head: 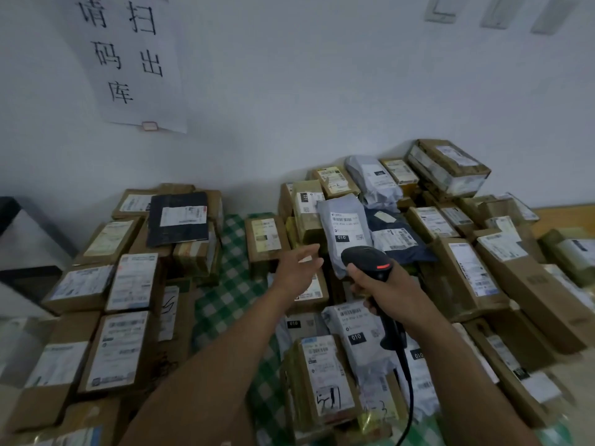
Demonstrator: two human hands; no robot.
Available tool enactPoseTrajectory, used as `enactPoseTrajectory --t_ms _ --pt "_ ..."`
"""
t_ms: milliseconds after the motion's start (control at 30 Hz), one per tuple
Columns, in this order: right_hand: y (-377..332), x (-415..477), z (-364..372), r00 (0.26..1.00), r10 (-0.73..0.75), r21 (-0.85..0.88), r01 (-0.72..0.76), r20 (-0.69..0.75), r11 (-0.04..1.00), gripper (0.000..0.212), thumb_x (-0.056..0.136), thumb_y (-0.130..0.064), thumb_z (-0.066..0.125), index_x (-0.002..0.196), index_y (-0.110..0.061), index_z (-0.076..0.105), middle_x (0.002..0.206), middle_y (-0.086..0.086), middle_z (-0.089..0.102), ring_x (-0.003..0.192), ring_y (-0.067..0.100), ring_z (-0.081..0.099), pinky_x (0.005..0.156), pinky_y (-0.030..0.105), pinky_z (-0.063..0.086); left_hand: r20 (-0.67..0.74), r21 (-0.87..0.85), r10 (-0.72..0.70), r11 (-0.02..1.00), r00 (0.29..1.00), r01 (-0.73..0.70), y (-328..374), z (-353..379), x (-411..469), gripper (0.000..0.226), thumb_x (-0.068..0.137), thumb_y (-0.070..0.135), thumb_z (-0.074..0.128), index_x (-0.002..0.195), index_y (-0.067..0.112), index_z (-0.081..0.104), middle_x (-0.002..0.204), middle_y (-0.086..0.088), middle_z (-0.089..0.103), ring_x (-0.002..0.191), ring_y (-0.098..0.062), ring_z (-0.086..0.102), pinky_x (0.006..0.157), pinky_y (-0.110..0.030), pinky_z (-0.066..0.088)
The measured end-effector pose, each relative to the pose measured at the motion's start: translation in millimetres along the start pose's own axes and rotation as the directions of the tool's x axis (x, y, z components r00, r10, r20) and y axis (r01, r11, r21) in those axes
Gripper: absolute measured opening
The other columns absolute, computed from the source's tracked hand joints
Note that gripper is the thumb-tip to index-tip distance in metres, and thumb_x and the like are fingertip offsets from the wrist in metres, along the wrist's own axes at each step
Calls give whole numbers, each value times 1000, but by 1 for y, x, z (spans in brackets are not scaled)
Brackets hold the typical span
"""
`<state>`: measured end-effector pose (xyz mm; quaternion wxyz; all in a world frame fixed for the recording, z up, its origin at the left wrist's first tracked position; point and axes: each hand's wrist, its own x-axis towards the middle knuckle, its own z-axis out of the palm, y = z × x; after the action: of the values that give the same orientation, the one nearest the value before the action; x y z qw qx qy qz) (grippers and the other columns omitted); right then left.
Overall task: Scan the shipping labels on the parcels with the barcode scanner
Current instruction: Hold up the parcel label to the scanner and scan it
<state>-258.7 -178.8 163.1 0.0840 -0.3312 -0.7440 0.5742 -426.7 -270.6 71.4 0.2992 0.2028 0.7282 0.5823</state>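
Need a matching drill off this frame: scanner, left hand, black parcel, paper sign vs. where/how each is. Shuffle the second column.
Column 1
1. barcode scanner
2. left hand
3. black parcel
4. paper sign

Column 2
A. on the wall
B. fingers straight, holding nothing, reaching toward the grey mailer
C. gripped by the right hand
D. lying on brown cartons in the left pile

Pairs: 1-C, 2-B, 3-D, 4-A

Left parcel pile point(132, 281), right parcel pile point(467, 268), cloth point(231, 284) between; sign point(128, 59) on wall point(322, 91) behind
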Motion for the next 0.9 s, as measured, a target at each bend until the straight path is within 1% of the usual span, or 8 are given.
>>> enactPoseTrajectory --t_ms 133,267,333,400,467,733,833,900 --pt "0 -2 27 998 6 20 -8 65 1000 26 94 -44 72 112 -27 69 86 11 76 60 14 63 59 28 52 -186 98 45 995 981 -27 -21 -53 -48 32 99 25 68 130 34 65 123 17 60 101 3 60 74 -14 54" --pt "-4 -9 68 982 -4 -11 7 190 1000 32 92 -48 72 121 -35 65 89 5 78 65 9 67 62 28 54 -465 373 93 922 880 99 -54 -131 -91 33 97 35 68 130 33 63 130 14 55 118 -12 56 103 -37 50" --pt "-8 -13 88 966 1 -7 1 260 1000 23 95 -43 71 115 -31 68 88 16 74 64 14 62 62 28 53 -580 425 125 890 805 168 -70 -164 -108 36 97 32 67 133 25 63 137 3 53 126 -21 49 108 -41 45" --pt "-13 -15 107 952 20 -35 -9 307 999 25 95 -43 71 111 -23 69 74 7 72 60 12 60 60 27 52 -650 466 131 847 749 256 -83 -193 -119 42 97 30 67 137 22 59 146 -8 47 134 -31 44 110 -48 43" --pt "-15 -16 124 935 23 -65 0 353 998 29 95 -46 70 113 -23 68 70 -5 72 56 10 61 59 27 52 -657 454 46 821 753 346 -97 -217 -125 52 97 32 66 145 25 50 154 -12 39 140 -36 40 111 -55 42" --pt "-19 -24 154 910 0 -123 57 414 991 46 91 -53 72 132 -40 58 100 -2 76 72 12 68 66 26 55 -642 398 -207 734 739 551 -115 -250 -132 128 77 52 84 164 21 -5 165 -18 24 149 -44 23 117 -61 22" --pt "-16 -24 155 912 4 -130 54 410 990 49 89 -54 72 133 -39 58 97 -2 77 71 12 69 66 27 56 -622 372 -311 691 719 620 -121 -256 -125 140 61 64 90 162 19 4 164 -17 26 150 -43 23 118 -63 20" --pt "-15 -24 155 911 3 -126 54 412 991 46 90 -54 72 132 -40 58 96 -2 77 70 12 69 66 28 56 -575 343 -354 714 738 610 -128 -258 -123 138 47 74 88 153 13 25 153 -15 43 140 -38 42 113 -58 38"
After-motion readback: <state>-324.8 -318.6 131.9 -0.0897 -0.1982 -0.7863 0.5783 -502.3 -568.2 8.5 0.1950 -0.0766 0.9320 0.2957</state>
